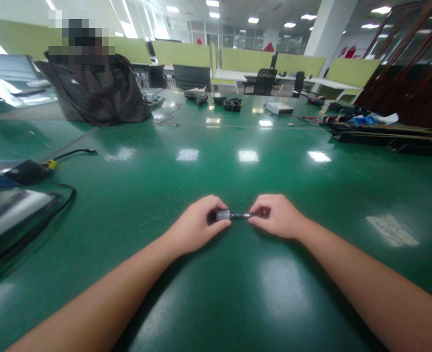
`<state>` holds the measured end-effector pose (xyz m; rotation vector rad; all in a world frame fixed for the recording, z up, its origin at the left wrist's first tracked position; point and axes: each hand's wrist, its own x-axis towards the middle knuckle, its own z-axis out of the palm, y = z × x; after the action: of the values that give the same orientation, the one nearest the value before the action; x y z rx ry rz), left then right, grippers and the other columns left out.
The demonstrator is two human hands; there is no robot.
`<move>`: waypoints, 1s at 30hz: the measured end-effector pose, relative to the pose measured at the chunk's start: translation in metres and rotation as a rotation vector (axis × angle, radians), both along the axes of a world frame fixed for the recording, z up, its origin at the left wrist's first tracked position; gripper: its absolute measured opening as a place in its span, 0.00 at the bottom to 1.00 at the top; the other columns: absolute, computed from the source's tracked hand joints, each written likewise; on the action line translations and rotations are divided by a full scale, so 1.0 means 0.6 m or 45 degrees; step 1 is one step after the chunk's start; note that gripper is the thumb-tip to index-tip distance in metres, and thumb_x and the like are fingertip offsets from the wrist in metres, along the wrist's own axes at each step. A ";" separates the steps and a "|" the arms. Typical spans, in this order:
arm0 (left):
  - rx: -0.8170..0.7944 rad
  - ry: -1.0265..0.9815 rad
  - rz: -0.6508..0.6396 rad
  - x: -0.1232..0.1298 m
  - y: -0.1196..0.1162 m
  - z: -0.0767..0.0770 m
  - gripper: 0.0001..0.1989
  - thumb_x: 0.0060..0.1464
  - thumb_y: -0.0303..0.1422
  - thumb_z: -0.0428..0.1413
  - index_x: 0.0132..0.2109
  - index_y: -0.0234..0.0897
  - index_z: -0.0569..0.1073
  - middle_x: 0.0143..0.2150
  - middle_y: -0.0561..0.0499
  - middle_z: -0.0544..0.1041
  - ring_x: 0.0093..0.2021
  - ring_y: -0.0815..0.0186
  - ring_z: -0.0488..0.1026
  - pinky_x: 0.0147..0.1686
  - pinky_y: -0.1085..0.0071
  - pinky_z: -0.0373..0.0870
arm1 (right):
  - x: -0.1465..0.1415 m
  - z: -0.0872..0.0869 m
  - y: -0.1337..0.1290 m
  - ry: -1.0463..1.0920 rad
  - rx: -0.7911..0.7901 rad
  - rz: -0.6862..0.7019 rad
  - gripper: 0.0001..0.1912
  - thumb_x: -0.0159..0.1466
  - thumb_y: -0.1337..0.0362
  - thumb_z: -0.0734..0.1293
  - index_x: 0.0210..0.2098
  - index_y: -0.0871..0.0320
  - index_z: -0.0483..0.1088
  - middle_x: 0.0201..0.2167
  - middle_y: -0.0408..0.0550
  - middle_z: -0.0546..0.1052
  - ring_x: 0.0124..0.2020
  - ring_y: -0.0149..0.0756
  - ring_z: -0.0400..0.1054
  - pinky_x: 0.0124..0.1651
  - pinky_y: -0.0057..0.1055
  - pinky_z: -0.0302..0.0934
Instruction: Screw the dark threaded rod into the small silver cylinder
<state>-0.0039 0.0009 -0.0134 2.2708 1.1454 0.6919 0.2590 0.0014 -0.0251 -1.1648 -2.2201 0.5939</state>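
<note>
A small metal rod-like tool [240,215], with a thicker silver cylinder at its left end and a thin dark shaft, lies level between my two hands just above or on the green table. Around the silver cylinder, the thumb and fingers of my left hand [201,222] are closed. My right hand [276,215] pinches the far end of the thin shaft between thumb and fingers. What is inside each grip is partly hidden, and the exact kind of tool is too small to tell.
A glossy green table [208,176] spreads in front of me. To the left lie a dark-edged flat device [10,215] and a black cable [73,152]. A dark mesh bag [98,98] stands at the back left. Black panels [392,137] are stacked at the back right.
</note>
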 end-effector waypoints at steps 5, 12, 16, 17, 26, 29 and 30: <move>0.004 -0.009 -0.005 0.001 0.000 -0.001 0.09 0.58 0.37 0.62 0.43 0.38 0.76 0.40 0.50 0.77 0.39 0.61 0.74 0.41 0.65 0.70 | -0.005 -0.001 0.001 0.024 0.016 0.075 0.03 0.60 0.66 0.75 0.33 0.58 0.80 0.29 0.45 0.78 0.29 0.31 0.69 0.33 0.28 0.61; 0.010 -0.038 -0.041 0.002 -0.003 -0.001 0.10 0.54 0.33 0.65 0.43 0.38 0.75 0.40 0.51 0.77 0.40 0.61 0.74 0.41 0.66 0.70 | -0.026 -0.005 -0.009 0.104 -0.060 0.078 0.13 0.57 0.69 0.76 0.43 0.57 0.80 0.34 0.46 0.82 0.32 0.32 0.73 0.38 0.29 0.65; -0.011 -0.025 -0.059 0.002 -0.003 -0.001 0.12 0.51 0.31 0.65 0.42 0.38 0.73 0.40 0.52 0.76 0.39 0.62 0.74 0.39 0.67 0.69 | -0.037 -0.004 -0.016 0.062 -0.036 0.070 0.09 0.59 0.69 0.75 0.41 0.55 0.80 0.34 0.45 0.82 0.33 0.33 0.73 0.39 0.30 0.63; -0.010 -0.022 -0.063 0.002 -0.003 0.000 0.12 0.51 0.30 0.65 0.42 0.38 0.73 0.39 0.52 0.76 0.38 0.63 0.73 0.38 0.68 0.69 | -0.039 -0.003 -0.017 0.053 -0.017 0.077 0.08 0.60 0.68 0.75 0.39 0.55 0.80 0.34 0.45 0.82 0.33 0.33 0.73 0.39 0.30 0.63; 0.049 0.029 -0.124 0.003 -0.003 0.004 0.09 0.62 0.39 0.59 0.44 0.39 0.75 0.41 0.50 0.77 0.40 0.62 0.74 0.42 0.65 0.70 | -0.038 -0.005 -0.015 0.015 0.069 0.123 0.05 0.63 0.66 0.74 0.40 0.56 0.80 0.36 0.46 0.82 0.37 0.35 0.73 0.43 0.33 0.63; 0.055 0.044 -0.125 0.002 -0.002 0.004 0.10 0.59 0.38 0.61 0.44 0.39 0.75 0.41 0.51 0.78 0.41 0.61 0.74 0.43 0.65 0.69 | -0.037 -0.007 -0.015 0.001 0.116 0.145 0.05 0.64 0.65 0.73 0.41 0.55 0.80 0.39 0.47 0.83 0.41 0.38 0.74 0.47 0.36 0.63; 0.052 0.044 -0.126 0.002 -0.002 0.004 0.10 0.58 0.38 0.62 0.44 0.39 0.75 0.41 0.51 0.78 0.41 0.61 0.74 0.43 0.65 0.70 | -0.037 -0.007 -0.015 -0.005 0.127 0.152 0.06 0.64 0.65 0.73 0.41 0.55 0.80 0.39 0.47 0.83 0.42 0.38 0.74 0.48 0.37 0.63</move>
<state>-0.0026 -0.0001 -0.0110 2.3644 1.0352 0.6456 0.2370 -0.0076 -0.0293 -0.9895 -2.3070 0.5225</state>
